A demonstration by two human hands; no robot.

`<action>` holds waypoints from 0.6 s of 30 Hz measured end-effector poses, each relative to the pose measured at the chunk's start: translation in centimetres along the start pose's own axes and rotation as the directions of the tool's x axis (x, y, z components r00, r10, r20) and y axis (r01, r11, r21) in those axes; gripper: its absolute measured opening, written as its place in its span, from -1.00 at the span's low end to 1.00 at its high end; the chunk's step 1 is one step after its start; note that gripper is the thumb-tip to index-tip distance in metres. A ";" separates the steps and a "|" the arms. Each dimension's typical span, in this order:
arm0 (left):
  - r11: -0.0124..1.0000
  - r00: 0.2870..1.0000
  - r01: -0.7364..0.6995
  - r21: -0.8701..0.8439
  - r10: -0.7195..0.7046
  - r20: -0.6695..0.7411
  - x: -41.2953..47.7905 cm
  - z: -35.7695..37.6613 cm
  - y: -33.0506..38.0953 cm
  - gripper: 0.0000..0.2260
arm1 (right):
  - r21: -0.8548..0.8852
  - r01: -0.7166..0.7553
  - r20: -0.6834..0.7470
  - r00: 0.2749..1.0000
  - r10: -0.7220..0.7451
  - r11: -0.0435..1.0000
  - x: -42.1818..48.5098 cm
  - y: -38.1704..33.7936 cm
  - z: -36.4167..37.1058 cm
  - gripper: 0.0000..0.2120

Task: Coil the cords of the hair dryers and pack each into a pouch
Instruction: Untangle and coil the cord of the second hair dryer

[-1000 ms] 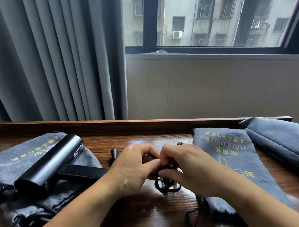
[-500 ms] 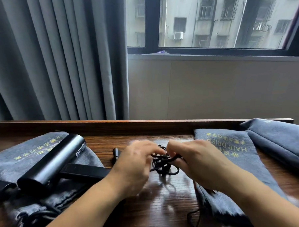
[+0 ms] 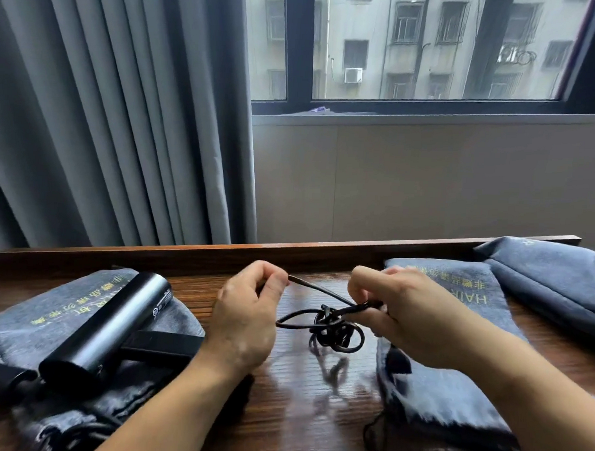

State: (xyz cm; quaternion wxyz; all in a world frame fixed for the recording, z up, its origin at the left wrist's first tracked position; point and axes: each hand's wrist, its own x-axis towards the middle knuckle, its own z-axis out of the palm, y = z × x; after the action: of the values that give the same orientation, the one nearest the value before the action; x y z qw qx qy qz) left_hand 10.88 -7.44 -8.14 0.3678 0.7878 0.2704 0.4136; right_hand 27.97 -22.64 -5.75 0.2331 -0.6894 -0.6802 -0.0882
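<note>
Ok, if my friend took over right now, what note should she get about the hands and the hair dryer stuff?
Left hand pinches one strand of the black cord; right hand grips it beside the tangled loops.
Hair dryer lies on a grey pouch at left. A flat pouch lies at right, with a fuller pouch behind it.
Done: possibly that fuller pouch is packed.
Left: neaten the coil, then bag the dryer.

A dark wooden counter (image 3: 291,416) with a raised rear edge (image 3: 192,253) sits below a beige wall (image 3: 427,186). Grey pleated curtains (image 3: 106,114) hang behind its left rear corner. Above the wall, a black-framed window (image 3: 298,48) shows a grey apartment building (image 3: 376,27) with an air conditioner unit (image 3: 353,75).
</note>
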 end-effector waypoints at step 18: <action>0.834 0.810 -0.524 0.175 0.423 0.407 -0.5 1.2 -0.5 -0.76 | 0.318 0.016 -0.030 1.000 -0.006 0.948 0.0 0.2 0.6 -0.71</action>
State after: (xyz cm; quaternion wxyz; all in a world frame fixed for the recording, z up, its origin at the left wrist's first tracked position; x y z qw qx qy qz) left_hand 11.53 -7.93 -9.25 0.1794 0.9347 0.0487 0.3029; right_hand 28.05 -22.39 -6.35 0.3506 -0.6376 -0.6859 0.0116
